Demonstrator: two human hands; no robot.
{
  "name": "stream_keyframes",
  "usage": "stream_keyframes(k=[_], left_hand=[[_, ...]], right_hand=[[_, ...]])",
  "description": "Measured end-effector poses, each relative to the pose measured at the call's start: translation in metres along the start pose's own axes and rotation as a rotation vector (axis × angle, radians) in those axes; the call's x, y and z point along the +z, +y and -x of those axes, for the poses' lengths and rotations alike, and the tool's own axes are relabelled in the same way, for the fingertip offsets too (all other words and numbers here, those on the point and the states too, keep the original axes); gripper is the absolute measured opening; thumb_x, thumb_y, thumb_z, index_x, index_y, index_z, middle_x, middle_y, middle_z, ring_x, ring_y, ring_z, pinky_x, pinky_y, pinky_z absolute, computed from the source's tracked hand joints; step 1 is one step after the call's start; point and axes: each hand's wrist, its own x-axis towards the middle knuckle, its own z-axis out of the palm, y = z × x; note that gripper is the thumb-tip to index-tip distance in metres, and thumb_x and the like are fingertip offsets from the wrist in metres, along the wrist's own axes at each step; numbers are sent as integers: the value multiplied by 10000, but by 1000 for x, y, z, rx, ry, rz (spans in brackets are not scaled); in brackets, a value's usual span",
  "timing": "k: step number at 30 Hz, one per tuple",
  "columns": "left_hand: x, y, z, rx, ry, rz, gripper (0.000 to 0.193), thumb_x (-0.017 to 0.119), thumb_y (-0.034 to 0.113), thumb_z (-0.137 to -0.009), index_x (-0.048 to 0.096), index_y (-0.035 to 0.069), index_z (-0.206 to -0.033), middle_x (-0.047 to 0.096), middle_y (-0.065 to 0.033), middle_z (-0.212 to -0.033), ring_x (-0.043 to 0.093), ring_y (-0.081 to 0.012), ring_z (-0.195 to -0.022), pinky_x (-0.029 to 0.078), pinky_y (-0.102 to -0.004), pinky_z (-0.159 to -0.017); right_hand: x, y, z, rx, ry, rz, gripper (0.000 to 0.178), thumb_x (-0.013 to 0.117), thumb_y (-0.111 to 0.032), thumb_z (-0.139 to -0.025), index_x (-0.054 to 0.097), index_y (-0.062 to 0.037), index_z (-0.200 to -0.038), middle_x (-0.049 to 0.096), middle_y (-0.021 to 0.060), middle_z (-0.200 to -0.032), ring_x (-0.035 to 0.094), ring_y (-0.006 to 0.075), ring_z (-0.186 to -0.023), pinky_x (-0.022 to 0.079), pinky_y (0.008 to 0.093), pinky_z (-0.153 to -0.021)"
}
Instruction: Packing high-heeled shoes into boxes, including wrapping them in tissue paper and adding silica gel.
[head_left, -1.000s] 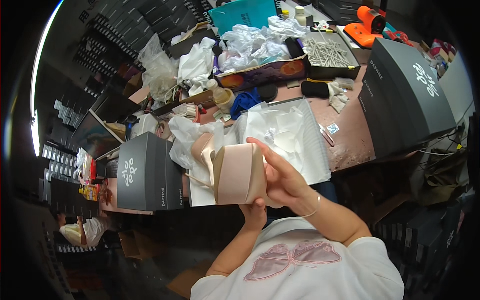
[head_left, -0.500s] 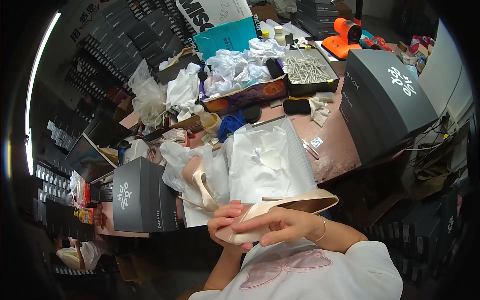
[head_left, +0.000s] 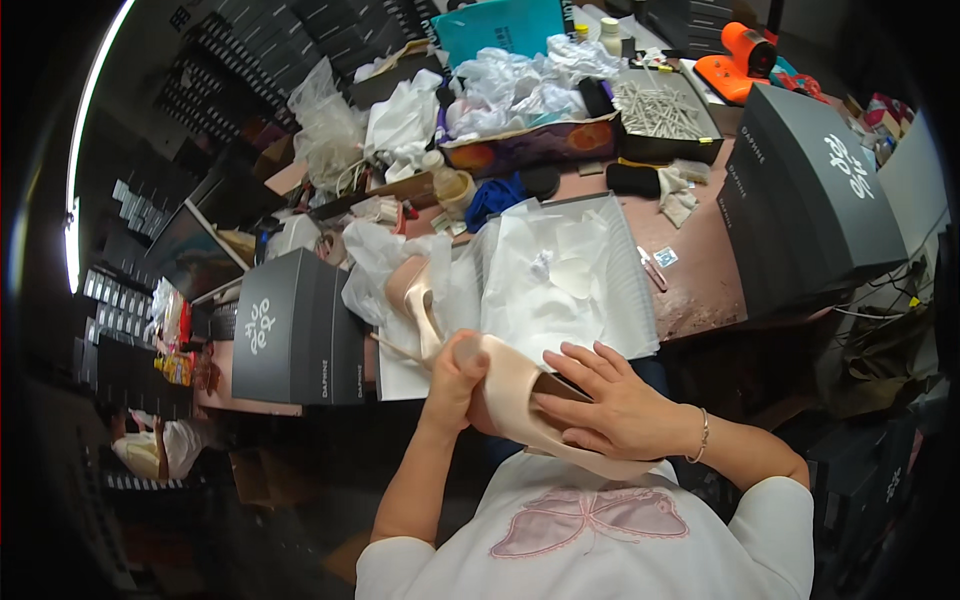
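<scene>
A pale beige satin high-heeled pump (head_left: 510,385) is held over my lap, its toe up and to the left. My left hand (head_left: 458,385) is closed around the toe end, thumb on top. My right hand (head_left: 625,410) lies over the shoe's opening with its fingers apart, some reaching inside; the fingertips in there are hidden. Beyond my left hand, a matching pump (head_left: 415,290) lies in white tissue paper (head_left: 375,255) on the table. Beside it is an open shoebox (head_left: 625,260) lined with white paper, with a small crumpled piece and a pale rounded piece on it.
Dark grey shoeboxes stand at the left (head_left: 290,325) and right (head_left: 815,190). Further back are a carton of crumpled white paper (head_left: 530,140), a box of white sticks (head_left: 665,110), a bottle (head_left: 450,185), a blue cloth (head_left: 495,197) and an orange device (head_left: 738,62). Another person (head_left: 165,445) sits far left.
The pump has been turned so its opening shows and its toe points up. My right hand has moved from the toe area to the opening. The view has shifted downward.
</scene>
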Motion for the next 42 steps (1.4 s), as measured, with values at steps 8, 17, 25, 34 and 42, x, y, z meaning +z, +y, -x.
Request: stream_keyframes(k=[8,17,25,34,42], left_hand=[[-17,-55,21,-209,137,15,436,705,413,-867,515,42,-996,577,-23,-910,545,-73,-802,469,-218,-697],[-10,-39,31,-132,132,-92,402,683,364,-895,505,39,-1050,572,-33,-955,546,-87,-851,473,-233,-756],[-27,-53,37,-102,112,35,402,667,363,-904,511,40,-1086,581,-35,-991,561,-91,-886,476,-236,-796],[50,-75,73,-151,200,475,861,561,697,-807,381,79,-1380,454,-116,-1364,455,-270,-1263,397,-450,-1043],[23,-40,21,-172,162,689,793,515,683,-847,412,90,-1363,511,-101,-1299,509,-269,-1200,433,-442,-1006]], right_hand=[[106,17,-41,166,26,-15,552,442,-372,-920,468,-42,-1361,80,219,-1562,91,425,-1439,57,643,-1108],[109,16,-39,66,131,-176,514,521,-330,-900,505,-17,-1307,186,228,-1530,167,430,-1412,148,599,-1117],[87,19,-20,-233,-115,-134,391,575,-203,-876,585,-2,-1211,147,205,-1555,108,449,-1431,214,577,-1122],[64,32,-13,-155,215,-642,289,620,-12,-832,639,-67,-1114,381,152,-1472,280,370,-1408,335,420,-1095],[64,190,-51,341,69,704,342,608,-90,-819,605,-120,-1159,387,156,-1458,275,365,-1386,201,607,-1097]])
